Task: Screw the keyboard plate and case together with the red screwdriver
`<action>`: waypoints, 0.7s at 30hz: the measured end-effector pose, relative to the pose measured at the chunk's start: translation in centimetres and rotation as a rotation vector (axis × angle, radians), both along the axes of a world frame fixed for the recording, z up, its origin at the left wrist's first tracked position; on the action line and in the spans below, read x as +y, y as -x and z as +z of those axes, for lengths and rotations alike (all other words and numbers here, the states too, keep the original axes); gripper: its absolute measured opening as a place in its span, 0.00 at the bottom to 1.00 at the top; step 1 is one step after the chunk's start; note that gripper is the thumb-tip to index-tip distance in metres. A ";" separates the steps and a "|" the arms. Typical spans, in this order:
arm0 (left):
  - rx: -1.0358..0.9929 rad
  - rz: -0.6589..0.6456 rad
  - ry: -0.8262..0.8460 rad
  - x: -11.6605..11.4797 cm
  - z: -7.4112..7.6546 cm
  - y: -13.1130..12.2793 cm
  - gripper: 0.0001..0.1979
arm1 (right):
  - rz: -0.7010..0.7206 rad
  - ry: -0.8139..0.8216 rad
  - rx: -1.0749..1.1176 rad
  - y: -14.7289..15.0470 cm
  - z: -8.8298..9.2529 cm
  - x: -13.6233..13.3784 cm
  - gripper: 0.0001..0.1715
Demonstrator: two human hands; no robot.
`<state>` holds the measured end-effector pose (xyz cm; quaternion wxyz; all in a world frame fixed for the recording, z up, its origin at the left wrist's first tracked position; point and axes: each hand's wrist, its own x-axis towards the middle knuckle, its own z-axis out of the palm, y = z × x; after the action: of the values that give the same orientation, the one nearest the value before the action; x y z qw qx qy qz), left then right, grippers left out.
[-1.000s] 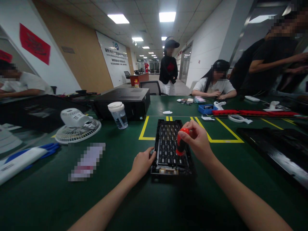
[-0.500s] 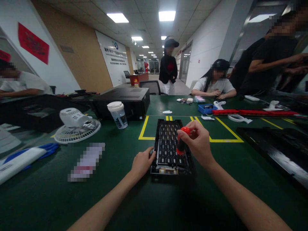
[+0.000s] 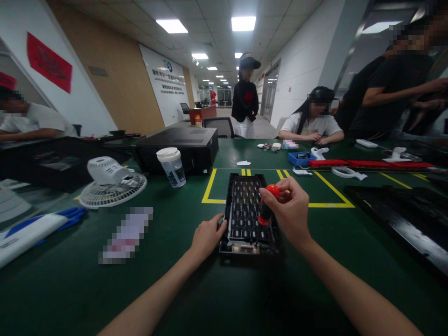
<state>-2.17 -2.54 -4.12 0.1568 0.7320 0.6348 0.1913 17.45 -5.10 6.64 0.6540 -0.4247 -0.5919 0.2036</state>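
Note:
A black plastic panel [image 3: 241, 210] with a honeycomb grid and raised rim lies in front of me on the green table. My left hand [image 3: 207, 237] grips its left edge, thumb on the rim and fingers partly hidden behind the side. Closed around a screwdriver [image 3: 265, 212] with a red-and-black handle is my right hand [image 3: 290, 212]. The screwdriver points down over the lower right part of the panel. Its tip is too dark to make out. A small pale strip [image 3: 245, 249] sits along the panel's near end.
To the left are a white fan [image 3: 112, 182], a lidded plastic cup [image 3: 171, 167] and a large black case [image 3: 178, 144]. A blue tray [image 3: 301, 158] stands ahead on the right. Another black panel [image 3: 395, 214] lies at far right. Other people sit and stand around the table.
My right hand and the screwdriver have shifted slightly to the right, and the handle's angle differs a little. My left hand and the panel stay in place.

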 end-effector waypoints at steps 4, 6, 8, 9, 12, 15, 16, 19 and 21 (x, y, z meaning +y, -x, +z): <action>0.009 0.005 -0.008 0.0 -0.1 0.1 0.20 | -0.028 -0.010 0.015 0.3 0.0 -0.1 0.18; 0.003 0.007 -0.001 0.0 0.0 0.1 0.20 | -0.041 -0.017 0.024 0.3 0.0 -0.2 0.18; -0.010 0.003 0.008 0.0 0.1 0.1 0.21 | -0.042 -0.015 0.026 0.3 0.0 -0.2 0.18; -0.013 0.000 0.011 -0.1 0.1 0.1 0.21 | -0.036 -0.012 0.027 0.3 0.0 -0.2 0.18; -0.001 -0.003 0.011 -0.1 0.3 0.2 0.21 | 0.024 -0.001 0.041 0.2 0.0 0.1 0.17; 0.028 0.003 0.001 -0.1 0.2 0.2 0.21 | 0.133 0.012 0.074 0.0 0.0 0.6 0.16; 0.037 0.005 -0.003 -0.1 0.2 0.2 0.21 | 0.169 0.016 0.076 -0.1 -0.1 0.8 0.15; 0.050 0.008 -0.015 -0.1 0.1 0.3 0.21 | 0.271 0.035 0.066 -0.6 -0.2 1.4 0.11; 0.038 0.004 -0.013 -0.2 0.0 0.3 0.21 | 0.386 0.074 0.058 -0.9 -0.3 1.7 0.07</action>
<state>-2.47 -2.69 -4.14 0.1397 0.7351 0.6380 0.1819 18.39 -3.38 6.30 0.6036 -0.3209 -0.6354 0.3591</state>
